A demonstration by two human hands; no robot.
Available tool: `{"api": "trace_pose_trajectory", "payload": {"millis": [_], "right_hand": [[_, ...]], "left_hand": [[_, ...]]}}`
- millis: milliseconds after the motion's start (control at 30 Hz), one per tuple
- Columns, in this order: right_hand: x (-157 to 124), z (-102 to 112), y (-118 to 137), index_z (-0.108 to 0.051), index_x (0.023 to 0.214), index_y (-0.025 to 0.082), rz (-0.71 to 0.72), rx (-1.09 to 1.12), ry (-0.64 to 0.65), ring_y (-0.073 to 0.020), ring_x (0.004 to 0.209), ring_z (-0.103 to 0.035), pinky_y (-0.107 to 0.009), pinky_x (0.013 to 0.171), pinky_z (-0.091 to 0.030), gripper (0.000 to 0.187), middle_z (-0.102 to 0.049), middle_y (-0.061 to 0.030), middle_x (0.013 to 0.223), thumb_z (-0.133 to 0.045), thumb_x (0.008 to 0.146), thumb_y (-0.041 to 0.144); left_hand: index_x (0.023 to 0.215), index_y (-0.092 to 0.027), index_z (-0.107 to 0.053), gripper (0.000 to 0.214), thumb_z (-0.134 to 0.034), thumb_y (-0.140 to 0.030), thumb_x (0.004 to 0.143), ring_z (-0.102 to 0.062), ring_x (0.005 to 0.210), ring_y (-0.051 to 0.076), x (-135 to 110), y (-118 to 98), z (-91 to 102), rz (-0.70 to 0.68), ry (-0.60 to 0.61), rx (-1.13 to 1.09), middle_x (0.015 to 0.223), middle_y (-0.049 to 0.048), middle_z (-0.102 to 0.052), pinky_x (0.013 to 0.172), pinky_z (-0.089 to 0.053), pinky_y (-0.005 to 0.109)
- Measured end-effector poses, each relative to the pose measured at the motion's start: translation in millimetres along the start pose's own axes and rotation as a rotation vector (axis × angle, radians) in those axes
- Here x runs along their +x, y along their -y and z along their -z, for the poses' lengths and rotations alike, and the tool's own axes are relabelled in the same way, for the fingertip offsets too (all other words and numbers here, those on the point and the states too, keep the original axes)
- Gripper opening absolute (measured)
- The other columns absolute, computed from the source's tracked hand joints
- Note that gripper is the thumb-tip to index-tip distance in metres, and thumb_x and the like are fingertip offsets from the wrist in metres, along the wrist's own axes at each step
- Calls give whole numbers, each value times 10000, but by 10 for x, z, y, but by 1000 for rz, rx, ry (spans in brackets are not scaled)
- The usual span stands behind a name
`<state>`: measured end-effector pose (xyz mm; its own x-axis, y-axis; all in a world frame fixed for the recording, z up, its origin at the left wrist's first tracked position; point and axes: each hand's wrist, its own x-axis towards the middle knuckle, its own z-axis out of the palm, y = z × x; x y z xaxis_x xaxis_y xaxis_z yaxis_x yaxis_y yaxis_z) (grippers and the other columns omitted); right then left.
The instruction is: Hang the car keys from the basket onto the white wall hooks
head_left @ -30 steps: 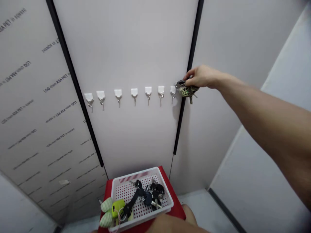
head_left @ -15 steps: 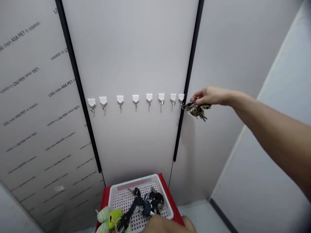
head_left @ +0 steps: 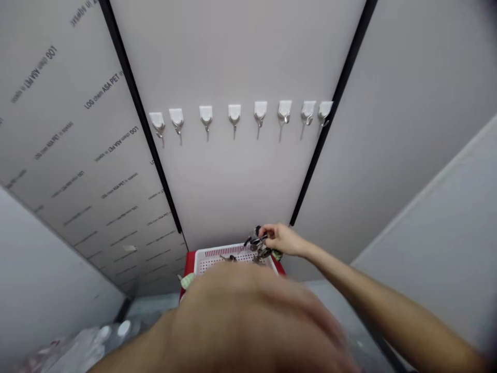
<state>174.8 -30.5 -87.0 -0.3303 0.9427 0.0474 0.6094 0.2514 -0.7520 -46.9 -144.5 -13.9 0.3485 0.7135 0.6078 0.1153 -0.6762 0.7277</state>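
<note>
Head camera view: a person's right hand (head_left: 281,239) pinches a bunch of keys (head_left: 257,246) between thumb and fingers, the bunch held just over the far rim of a white plastic basket (head_left: 233,253), with a green tag (head_left: 277,254) showing beside the hand. Whether the keys touch the rim cannot be told. The left hand (head_left: 248,316), heavily blurred and close to the lens, covers most of the basket; whether it is open or closed cannot be told, and most of the basket's contents are hidden. Inside the perforated basket, one key (head_left: 230,257) shows near the far wall, while a pale green fabric charm (head_left: 187,281) shows at the basket's left edge. The basket sits on a red tray (head_left: 190,264). Well above the hand, eight white stick-on hooks (head_left: 234,114) run in a row across a white panel (head_left: 233,181), which has a black strip (head_left: 311,166) along its right side. A printed sheet (head_left: 77,155) lies to the left.
</note>
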Motion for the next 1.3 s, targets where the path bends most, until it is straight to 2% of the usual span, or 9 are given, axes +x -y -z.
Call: {"api": "trace_pose_trajectory", "payload": {"millis": [67,167,333,400,500,567,667,1033,1300], "right_hand": [[-24,-252,-127,-470,595,237,-11,0,-42,-91,416,-341,-222,405,-257,134,-402,52,436,-389,521,161],[-77,-425,-218,-473,513,239,-8,-8,-36,-111,419,-372,-250,432,-272,115,-423,47,420,-396,505,153],[-18,-275,-52,-456,417,199,14,-2,25,-112,384,-392,-249,409,-278,142,-442,33,381,-427,554,220],[87,-119,172,-437,429,185,-6,110,-26,-104,361,-390,-243,391,-281,263,-438,21,375,-376,634,338],[273,127,616,-351,399,166,58,526,-106,-64,307,-329,-213,357,-252,425,-369,36,354,-283,669,487],[379,255,889,-287,375,158,143,772,-64,-37,277,-262,-194,333,-209,487,-320,51,348,-237,657,553],[481,356,1133,-240,366,155,185,933,56,-22,259,-194,-178,315,-159,541,-286,58,331,-152,630,619],[493,288,1146,-226,363,155,147,917,102,-18,263,-167,-170,311,-118,552,-265,58,304,-138,617,637],[493,166,966,-216,379,168,73,903,137,-23,270,-162,-178,308,-122,533,-240,64,308,-132,625,633]], "left_hand": [[816,-280,-547,206,-413,-294,661,-520,730,161,166,161,-43,89,18,5,802,10,-577,646,-413,314],[848,-198,-494,198,-411,-228,671,-512,666,106,260,579,-103,313,-44,-22,820,24,-544,642,-406,265],[798,-143,-467,202,-472,-251,627,-492,563,69,291,1073,-161,564,-105,-240,726,15,-532,531,-384,198],[704,-130,-467,202,-467,-317,626,-468,482,56,444,1084,-159,621,-141,-356,615,2,-522,445,-345,171],[505,-133,-395,373,-338,-467,661,-361,324,31,840,938,-122,640,-156,-563,401,-32,-421,333,-228,149],[429,-143,-326,476,-219,-541,667,-271,263,23,1118,788,-86,603,-95,-680,314,-47,-323,307,-148,150],[388,-149,-286,543,-121,-600,643,-196,235,17,1385,610,-52,540,29,-743,281,-47,-276,304,-103,160],[375,-152,-287,562,-117,-629,619,-182,232,18,1309,687,-78,560,68,-688,260,-42,-273,313,-83,168],[385,-161,-288,555,-117,-639,609,-179,240,18,1188,833,-151,629,72,-636,275,-46,-264,321,-90,176]]}}
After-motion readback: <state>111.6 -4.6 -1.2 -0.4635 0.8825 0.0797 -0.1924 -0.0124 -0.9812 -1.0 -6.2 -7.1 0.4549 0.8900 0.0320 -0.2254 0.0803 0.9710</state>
